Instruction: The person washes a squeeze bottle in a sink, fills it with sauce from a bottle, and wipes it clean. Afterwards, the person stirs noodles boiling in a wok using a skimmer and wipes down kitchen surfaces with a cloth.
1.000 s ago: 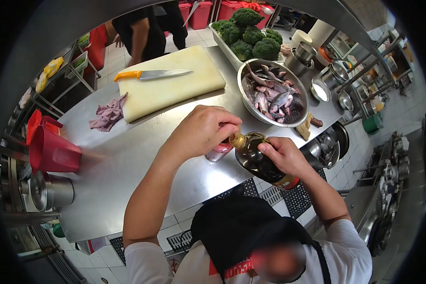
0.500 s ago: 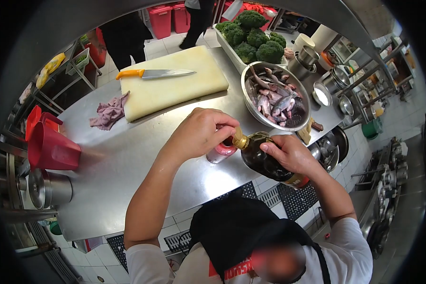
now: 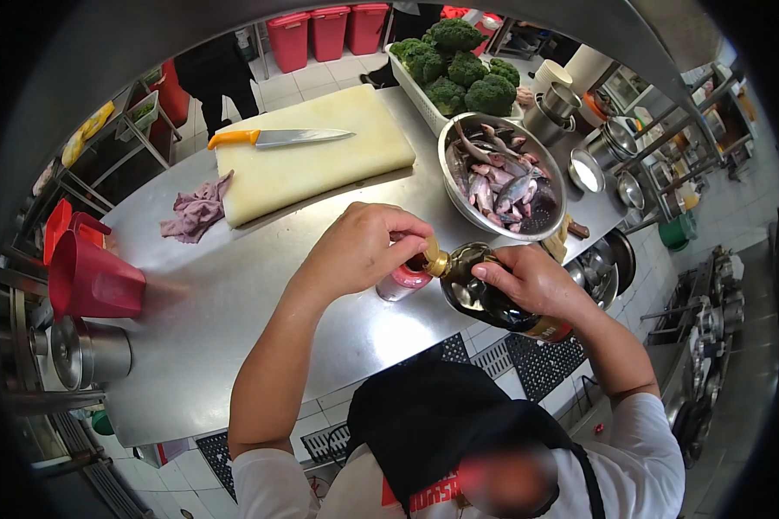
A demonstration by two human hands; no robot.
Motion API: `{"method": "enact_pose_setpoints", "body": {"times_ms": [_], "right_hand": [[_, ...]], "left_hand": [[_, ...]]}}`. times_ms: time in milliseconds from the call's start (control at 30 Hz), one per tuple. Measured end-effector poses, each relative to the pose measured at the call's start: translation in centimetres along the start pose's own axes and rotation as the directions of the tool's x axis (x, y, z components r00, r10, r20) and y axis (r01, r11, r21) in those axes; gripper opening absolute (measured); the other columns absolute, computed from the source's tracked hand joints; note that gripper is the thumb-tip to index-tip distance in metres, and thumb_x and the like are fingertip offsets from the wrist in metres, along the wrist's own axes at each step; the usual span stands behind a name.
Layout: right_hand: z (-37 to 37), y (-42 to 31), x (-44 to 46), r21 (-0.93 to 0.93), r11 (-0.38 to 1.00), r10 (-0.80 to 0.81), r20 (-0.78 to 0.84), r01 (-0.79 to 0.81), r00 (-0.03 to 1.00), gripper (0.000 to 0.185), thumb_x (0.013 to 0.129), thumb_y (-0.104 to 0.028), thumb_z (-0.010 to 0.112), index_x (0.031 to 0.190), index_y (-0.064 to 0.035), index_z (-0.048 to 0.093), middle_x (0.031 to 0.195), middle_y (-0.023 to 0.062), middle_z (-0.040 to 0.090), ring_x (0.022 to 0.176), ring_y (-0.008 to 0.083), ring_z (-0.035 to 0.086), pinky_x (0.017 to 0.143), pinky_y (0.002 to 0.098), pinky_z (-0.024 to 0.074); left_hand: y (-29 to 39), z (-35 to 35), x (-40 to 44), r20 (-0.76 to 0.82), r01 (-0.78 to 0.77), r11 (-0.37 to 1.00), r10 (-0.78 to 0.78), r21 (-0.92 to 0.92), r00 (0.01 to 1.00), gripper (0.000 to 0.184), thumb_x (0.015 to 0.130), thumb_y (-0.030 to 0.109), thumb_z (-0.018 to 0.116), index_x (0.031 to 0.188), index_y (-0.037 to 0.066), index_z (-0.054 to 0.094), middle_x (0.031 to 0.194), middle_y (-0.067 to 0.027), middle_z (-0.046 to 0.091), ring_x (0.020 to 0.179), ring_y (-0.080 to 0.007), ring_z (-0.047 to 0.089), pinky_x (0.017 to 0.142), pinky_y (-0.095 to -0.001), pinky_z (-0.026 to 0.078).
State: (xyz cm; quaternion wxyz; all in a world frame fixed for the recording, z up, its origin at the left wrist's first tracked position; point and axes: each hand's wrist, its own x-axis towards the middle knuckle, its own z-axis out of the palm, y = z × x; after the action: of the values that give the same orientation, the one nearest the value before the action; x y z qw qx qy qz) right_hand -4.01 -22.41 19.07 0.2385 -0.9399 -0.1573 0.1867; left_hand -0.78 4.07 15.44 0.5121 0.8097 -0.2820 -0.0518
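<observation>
My right hand (image 3: 528,278) grips a large dark glass bottle (image 3: 485,298) with a red and gold label at its base. The bottle lies tipped toward the left, its liquid partly filling it. At its gold neck, my left hand (image 3: 368,246) pinches the yellow cap (image 3: 433,251) between thumb and fingers. Just under the bottle's mouth stands a small container (image 3: 400,284) with a reddish-pink rim, on the steel table (image 3: 234,294). My left fingers partly hide the container's opening. Whether liquid is flowing I cannot make out.
A knife (image 3: 281,137) with an orange handle lies on a thick cutting board (image 3: 329,164), beside a crumpled cloth (image 3: 196,210). A steel colander (image 3: 552,223) holds several fish. Broccoli (image 3: 466,69) fills a white crate. A red pitcher (image 3: 99,281) and a lidded pot (image 3: 91,350) are leftmost.
The bottle's base has shifted slightly right, and the liquid inside looks redistributed. Both hands keep their holds. In the background, people have moved.
</observation>
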Motion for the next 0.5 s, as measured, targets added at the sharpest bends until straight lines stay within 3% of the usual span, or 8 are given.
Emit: {"method": "enact_pose_setpoints", "body": {"times_ms": [500], "right_hand": [[-0.62,-0.24,-0.08,-0.021,0.999,-0.037,0.006,0.038,0.999,0.057,0.096,-0.049,0.054,0.08,0.0052,0.064,0.066,0.0241,0.059,0.064,0.0401,0.06,0.063,0.0463,0.0456]], "left_hand": [[0.04,0.02,0.16,0.009,0.026,0.999,-0.026,-0.038,1.0,0.019,0.085,0.011,0.068,0.102,0.001,0.072,0.091,-0.0131,0.072,0.083,-0.0219,0.069,0.078,-0.0317,0.053]]}}
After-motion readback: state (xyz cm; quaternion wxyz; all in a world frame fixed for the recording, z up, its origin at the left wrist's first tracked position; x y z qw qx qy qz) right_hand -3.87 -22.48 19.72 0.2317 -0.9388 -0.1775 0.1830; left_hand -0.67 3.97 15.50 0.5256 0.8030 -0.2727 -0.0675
